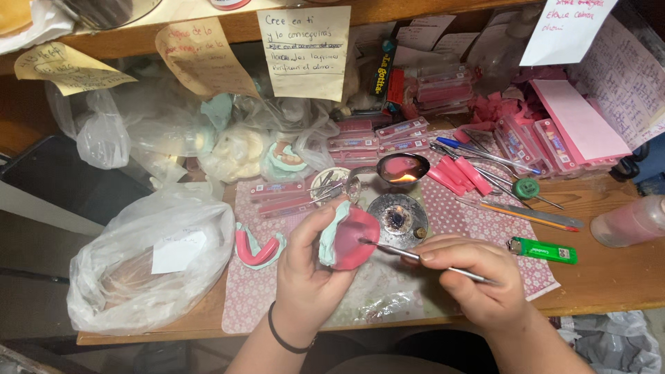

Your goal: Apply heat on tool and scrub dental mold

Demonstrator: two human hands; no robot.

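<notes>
Wax-shaping step, by the look of it. Left hand (308, 266) clamped on pink wax plate over pale green dental cast (348, 237), bench centre. Right hand (478, 273) pinching thin metal spatula (415, 255), tip touching wax at 9 o'clock. Small round burner (397, 219) at 12 o'clock. Steady tip pressure needed.

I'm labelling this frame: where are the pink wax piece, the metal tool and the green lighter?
pink wax piece (355, 239), head view, middle of its pink face.
metal tool (389, 249), head view, bare shaft between wax and fingers.
green lighter (547, 251), head view, middle of its body.
</notes>
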